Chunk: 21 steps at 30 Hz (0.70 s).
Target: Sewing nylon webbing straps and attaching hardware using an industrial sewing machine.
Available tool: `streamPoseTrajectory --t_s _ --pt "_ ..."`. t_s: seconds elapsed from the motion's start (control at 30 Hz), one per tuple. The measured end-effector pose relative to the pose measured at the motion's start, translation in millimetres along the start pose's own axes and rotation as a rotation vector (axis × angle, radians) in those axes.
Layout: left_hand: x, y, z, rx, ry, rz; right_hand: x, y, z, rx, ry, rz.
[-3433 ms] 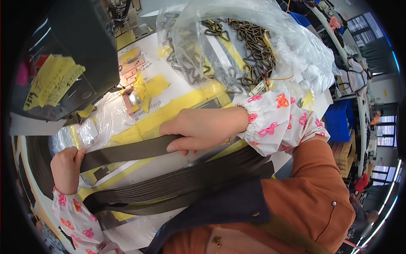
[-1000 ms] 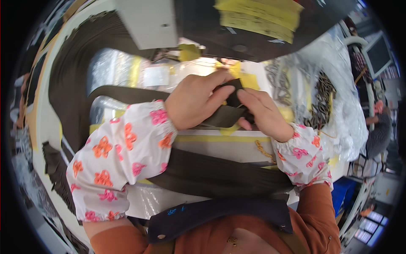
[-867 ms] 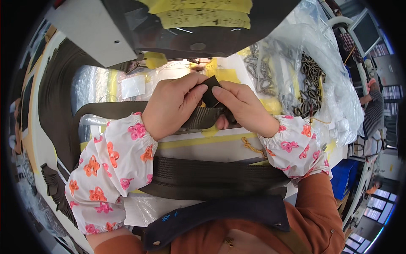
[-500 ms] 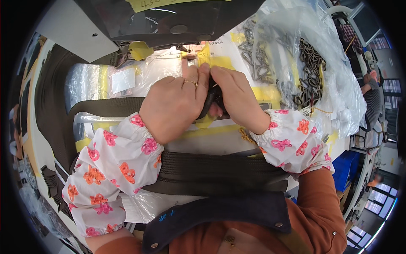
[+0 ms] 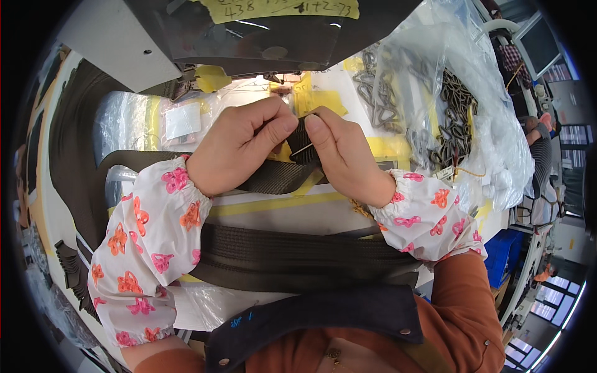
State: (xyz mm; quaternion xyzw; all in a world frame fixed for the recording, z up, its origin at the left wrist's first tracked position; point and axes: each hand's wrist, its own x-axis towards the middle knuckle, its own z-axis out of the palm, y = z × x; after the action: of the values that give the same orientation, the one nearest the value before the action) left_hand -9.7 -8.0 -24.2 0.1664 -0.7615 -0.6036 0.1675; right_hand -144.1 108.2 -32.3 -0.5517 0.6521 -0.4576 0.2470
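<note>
We find both hands closed and near each other, with a dark strap between them. The left hand (image 5: 239, 149) pinches the strap (image 5: 303, 138) at its left edge, thumb against curled fingers. The right hand (image 5: 348, 160) grips the same piece from the other side, its thumb laid flat on the webbing. We note a thin bright bar (image 5: 303, 150) across the strap, just beside the right thumb; we cannot tell what it belongs to. Below the fingers the strap sags in a curve, and a length of it shows again to the left of the left wrist.

Nearer the body than the hands, we record a bundle of straps (image 5: 298, 256) lying crosswise on the worktop (image 5: 273, 217). Further straps are massed at the far left (image 5: 78, 149). A yellow cord (image 5: 359, 209) lies just beside the right wrist.

Beyond the hands we see a dark machine housing (image 5: 261, 43) with yellow tape (image 5: 286, 9) on its front. To the right of the right hand is a clear bag (image 5: 500, 165) with dark metal links (image 5: 457, 118). A blue bin (image 5: 502, 256) stands past the right forearm.
</note>
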Motion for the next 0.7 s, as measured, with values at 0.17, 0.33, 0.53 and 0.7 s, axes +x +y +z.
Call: streamPoseTrajectory --t_s 0.17,0.33,0.53,0.7 --pt "2 -5 -3 0.168 0.016 0.07 5 -2 0 0.065 -0.051 0.052" --pt "1 -12 2 0.339 0.168 0.307 7 -6 -5 -0.248 -0.044 -0.048" --pt "0 3 2 0.628 0.337 0.709 14 -6 -2 0.486 -0.016 0.295" --pt "-31 0 17 0.98 -0.166 1.014 26 -5 -9 0.754 0.001 0.636"
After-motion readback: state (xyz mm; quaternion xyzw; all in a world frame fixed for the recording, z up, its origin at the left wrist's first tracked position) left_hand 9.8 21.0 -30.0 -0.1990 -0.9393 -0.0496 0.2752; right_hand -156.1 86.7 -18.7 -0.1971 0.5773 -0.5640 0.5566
